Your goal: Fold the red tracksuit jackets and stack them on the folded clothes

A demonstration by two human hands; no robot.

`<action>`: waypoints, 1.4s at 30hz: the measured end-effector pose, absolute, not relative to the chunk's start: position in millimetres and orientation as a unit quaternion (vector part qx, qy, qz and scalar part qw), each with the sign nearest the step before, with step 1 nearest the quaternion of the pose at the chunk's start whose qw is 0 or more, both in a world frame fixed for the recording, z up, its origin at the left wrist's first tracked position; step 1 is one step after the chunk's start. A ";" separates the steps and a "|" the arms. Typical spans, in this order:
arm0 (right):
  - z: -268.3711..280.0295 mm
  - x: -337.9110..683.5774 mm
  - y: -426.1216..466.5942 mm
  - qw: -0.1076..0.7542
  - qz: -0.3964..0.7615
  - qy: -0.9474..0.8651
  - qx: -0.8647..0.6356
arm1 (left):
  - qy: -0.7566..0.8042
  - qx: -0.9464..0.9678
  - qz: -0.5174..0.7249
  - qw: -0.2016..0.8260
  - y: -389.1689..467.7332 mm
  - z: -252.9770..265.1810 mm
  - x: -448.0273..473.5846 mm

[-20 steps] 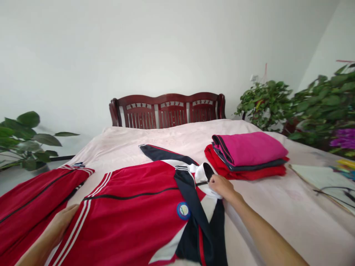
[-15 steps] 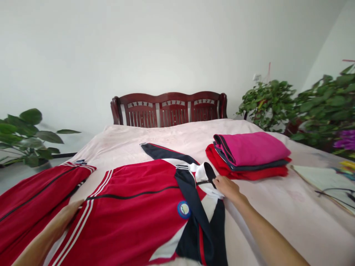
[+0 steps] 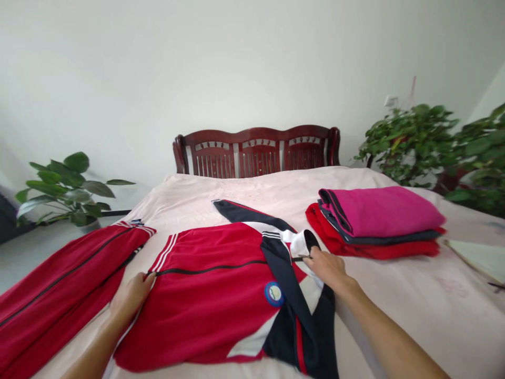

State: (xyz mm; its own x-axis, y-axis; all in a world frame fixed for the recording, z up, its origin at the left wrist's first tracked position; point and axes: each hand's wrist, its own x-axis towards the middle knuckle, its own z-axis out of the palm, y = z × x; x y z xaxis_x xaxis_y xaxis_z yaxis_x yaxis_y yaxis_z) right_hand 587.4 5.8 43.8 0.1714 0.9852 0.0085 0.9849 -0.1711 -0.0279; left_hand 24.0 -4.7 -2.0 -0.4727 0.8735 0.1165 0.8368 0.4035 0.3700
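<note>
A red track jacket (image 3: pixel 213 305) with navy and white sleeves lies flat on the bed, zip side up, its collar pointing right. My left hand (image 3: pixel 133 293) is closed on its striped hem, at the bottom end of the zip. At the collar, my right hand (image 3: pixel 325 267) pinches the zip top by the white collar (image 3: pixel 299 243). One navy sleeve (image 3: pixel 294 295) lies folded across the chest, beside a round blue badge (image 3: pixel 273 294). The other sleeve (image 3: pixel 248 213) stretches out toward the headboard.
Another red striped garment (image 3: pixel 71 284) lies to the left. A folded stack of clothes, pink on top (image 3: pixel 382 210), sits on the right of the pink sheet (image 3: pixel 394 305). Beyond are a wooden headboard (image 3: pixel 258 152), leafy plants (image 3: pixel 414 142) and a potted plant (image 3: pixel 71 189).
My left hand has come up and right along the hem to the zip end, drawing the near hem corner inward. My right hand stays at the collar. The view has turned slightly left.
</note>
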 end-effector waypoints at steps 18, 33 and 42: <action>27.1 653.0 -29.3 0.240 0.227 -0.667 -0.668 | 0.856 0.503 0.115 0.026 -26.3 9.8 52.0; 17.2 639.0 -41.5 0.196 0.027 -0.626 -0.754 | 0.837 0.537 0.080 0.066 -24.9 21.7 47.4; 37.6 548.0 -64.0 0.327 0.017 -0.736 -0.592 | 0.640 0.752 0.156 -0.016 -61.3 22.5 140.2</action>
State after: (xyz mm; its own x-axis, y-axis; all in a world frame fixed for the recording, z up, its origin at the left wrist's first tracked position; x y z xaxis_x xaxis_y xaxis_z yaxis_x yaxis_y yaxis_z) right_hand 548.0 -64.0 37.6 -0.0853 0.8826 0.4623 0.8609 0.2989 -0.4117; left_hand 140.2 -61.3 22.5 0.1311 0.9580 0.2552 0.9678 -0.1795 0.1767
